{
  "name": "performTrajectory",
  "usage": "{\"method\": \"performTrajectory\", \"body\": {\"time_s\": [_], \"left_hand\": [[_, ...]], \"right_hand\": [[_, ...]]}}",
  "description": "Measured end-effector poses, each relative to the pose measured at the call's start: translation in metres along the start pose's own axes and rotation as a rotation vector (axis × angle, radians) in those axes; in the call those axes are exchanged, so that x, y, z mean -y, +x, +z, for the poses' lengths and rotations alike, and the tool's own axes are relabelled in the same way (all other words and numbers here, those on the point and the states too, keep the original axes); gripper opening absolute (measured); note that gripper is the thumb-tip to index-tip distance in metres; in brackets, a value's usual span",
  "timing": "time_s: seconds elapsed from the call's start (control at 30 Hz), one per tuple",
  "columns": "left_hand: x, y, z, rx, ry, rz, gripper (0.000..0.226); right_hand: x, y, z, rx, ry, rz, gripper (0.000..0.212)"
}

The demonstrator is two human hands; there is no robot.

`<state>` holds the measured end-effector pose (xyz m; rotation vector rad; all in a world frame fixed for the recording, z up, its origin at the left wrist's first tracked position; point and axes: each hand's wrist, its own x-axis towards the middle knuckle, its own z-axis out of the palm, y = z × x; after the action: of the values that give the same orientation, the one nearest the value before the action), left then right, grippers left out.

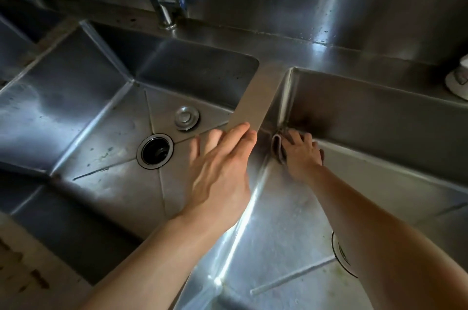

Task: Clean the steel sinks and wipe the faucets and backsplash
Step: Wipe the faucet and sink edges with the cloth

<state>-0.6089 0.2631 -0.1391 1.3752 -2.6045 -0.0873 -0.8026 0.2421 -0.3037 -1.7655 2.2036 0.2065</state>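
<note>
Your right hand [302,155] is down inside the right-hand brushed steel sink basin [379,117], in its far left bottom corner, where the dividing wall meets the back wall. The fingers lie spread and fairly straight, pressing flat on a small folded grey-brown cleaning cloth [278,149]; the cloth shows at the left edge of the hand and again just past the little-finger side, and it is pushed right into the corner seam. Your left hand [220,170] reaches forward with its fingers extended and slightly apart, holding nothing; the fingertips [243,130] rest on the near end of the flat steel divider strip [260,92] that runs between the two basins. The left-hand steel sink basin [76,107] has creased folds running to a round open drain with a chrome ring [155,150], and a round metal drain stopper [187,118] lies on the basin floor just beyond that drain, to its right. In the right basin, part of a second drain ring [340,254] shows near your right forearm, which covers the rest of it. At the far side a chrome faucet stem [162,5] rises from the steel ledge behind the left basin, with a blue mark on the part beside it. The steel backsplash [329,0] behind is speckled with droplets in its upper right area. A white object [458,81] sits at the right edge on the ledge; you cannot tell what it is.
</note>
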Motion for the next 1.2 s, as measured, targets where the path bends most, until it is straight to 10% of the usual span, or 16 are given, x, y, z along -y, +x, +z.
{"method": "performTrajectory", "body": {"time_s": [0.67, 0.8, 1.03, 1.2], "left_hand": [[-0.008, -0.046, -0.02, 0.134, 0.053, -0.025, 0.075], [-0.018, -0.051, -0.022, 0.144, 0.046, -0.014, 0.075], [-0.047, -0.059, -0.009, 0.18, -0.039, 0.173, 0.063], [-0.069, -0.062, 0.007, 0.263, -0.068, 0.249, 0.056]], "right_hand": [[0.098, -0.2, 0.059, 0.459, 0.203, -0.633, 0.057], [0.072, -0.216, 0.068, 0.363, 0.174, -0.663, 0.042], [-0.023, -0.273, 0.072, 0.496, 0.181, -0.604, 0.085], [-0.076, -0.313, 0.068, 0.559, 0.18, -0.54, 0.048]]}}
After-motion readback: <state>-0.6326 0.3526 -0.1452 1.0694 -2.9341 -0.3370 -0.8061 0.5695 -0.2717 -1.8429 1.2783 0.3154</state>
